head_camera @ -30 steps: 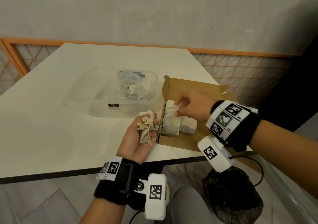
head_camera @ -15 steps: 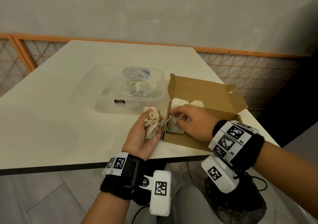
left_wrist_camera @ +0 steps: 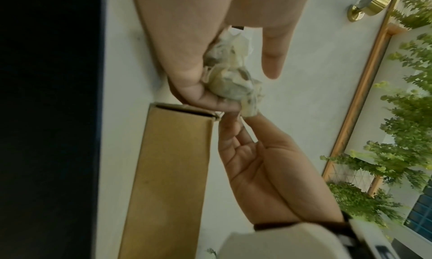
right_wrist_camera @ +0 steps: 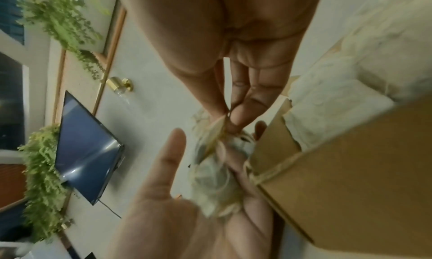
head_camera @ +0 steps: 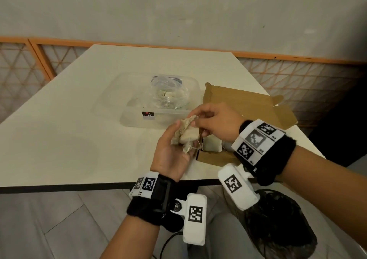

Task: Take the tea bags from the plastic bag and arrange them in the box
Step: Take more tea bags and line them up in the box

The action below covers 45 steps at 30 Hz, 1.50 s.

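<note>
My left hand lies palm up just left of the brown cardboard box and cups a small bunch of pale tea bags. My right hand reaches over from the box side and pinches the top tea bag of that bunch between thumb and fingertips. The same bunch of tea bags shows in the left wrist view beside the box wall. More tea bags lie inside the box, partly hidden by my right wrist. A clear plastic bag with tea bags sits behind.
The plastic bag rests in a clear plastic container on the white table. The box's lid stands open at the back. The table's near edge runs just below my left wrist. A dark bag sits on the floor.
My right hand has left the inside of the box and moved left to the bunch in my left palm, taking hold of its top tea bag. My left hand stayed beside the box.
</note>
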Motion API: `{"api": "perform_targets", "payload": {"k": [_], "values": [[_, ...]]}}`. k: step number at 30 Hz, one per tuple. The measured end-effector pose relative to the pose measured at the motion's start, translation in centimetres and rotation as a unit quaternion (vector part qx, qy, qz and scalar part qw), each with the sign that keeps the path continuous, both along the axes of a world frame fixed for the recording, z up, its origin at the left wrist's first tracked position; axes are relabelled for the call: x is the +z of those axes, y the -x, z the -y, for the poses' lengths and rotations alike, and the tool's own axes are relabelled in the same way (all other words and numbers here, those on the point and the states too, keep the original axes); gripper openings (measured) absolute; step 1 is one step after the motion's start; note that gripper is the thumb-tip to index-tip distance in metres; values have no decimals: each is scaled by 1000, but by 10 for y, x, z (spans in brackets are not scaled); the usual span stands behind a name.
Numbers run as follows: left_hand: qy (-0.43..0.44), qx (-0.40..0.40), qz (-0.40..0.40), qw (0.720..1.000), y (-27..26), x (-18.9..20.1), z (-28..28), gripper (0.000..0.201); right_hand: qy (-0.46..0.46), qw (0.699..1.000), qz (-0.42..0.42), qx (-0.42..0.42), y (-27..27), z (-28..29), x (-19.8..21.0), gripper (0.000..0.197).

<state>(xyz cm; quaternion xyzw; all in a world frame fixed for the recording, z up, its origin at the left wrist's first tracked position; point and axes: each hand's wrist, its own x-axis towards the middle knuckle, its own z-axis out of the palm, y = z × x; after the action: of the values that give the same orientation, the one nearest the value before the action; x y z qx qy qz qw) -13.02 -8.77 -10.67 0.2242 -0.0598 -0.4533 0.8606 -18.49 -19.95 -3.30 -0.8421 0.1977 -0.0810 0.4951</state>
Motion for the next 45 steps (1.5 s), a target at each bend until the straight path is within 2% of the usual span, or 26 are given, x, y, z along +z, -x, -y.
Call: {"api": "perform_targets", "payload": {"k": [3, 5, 8, 10, 12, 14, 17, 21, 24, 28, 34, 38, 43, 45], "values": [[-3, 0, -8, 1000, -1, -3, 2, 31, -7, 1000, 8, -4, -3, 6, 1, 13], [-18, 11, 6, 1000, 0, -2, 3, 34, 0, 1000, 9, -6, -3, 8, 1, 13], [-44, 42, 34, 998, -1, -5, 6, 43, 82, 996, 19, 20, -2, 7, 0, 20], [-48, 51, 44, 997, 0, -6, 7, 41, 136, 989, 29, 44, 0, 5, 2, 15], [-43, 44, 47, 997, -1, -5, 6, 36, 150, 987, 40, 44, 0, 5, 4, 8], [-43, 29, 27, 998, -1, -3, 4, 26, 138, 989, 40, 21, -1, 9, 6, 2], [-59, 29, 5, 998, -2, -2, 3, 14, 91, 996, 24, -10, 2, 19, 7, 9], [-73, 49, 14, 996, -1, -4, 7, 21, 48, 999, 11, -15, 9, 26, 4, 14], [-77, 57, 18, 995, 0, -2, 7, 7, -5, 1000, 15, -9, 9, 26, 2, 10], [-81, 79, 15, 993, 2, -1, 6, 12, 6, 1000, 28, 6, 9, 25, 4, 17], [-64, 89, -5, 994, 1, -2, 5, 9, 7, 998, 31, -61, 9, 40, 2, 18], [-31, 89, -31, 995, 2, -1, 3, 17, 10, 996, 26, -85, 11, 44, 2, 21], [-14, 81, -17, 996, 4, 0, 3, 22, -35, 997, 28, -67, 11, 37, 2, 20], [-13, 81, -17, 996, 4, -1, 3, 23, -15, 998, 24, -55, 9, 32, 0, 20]]}}
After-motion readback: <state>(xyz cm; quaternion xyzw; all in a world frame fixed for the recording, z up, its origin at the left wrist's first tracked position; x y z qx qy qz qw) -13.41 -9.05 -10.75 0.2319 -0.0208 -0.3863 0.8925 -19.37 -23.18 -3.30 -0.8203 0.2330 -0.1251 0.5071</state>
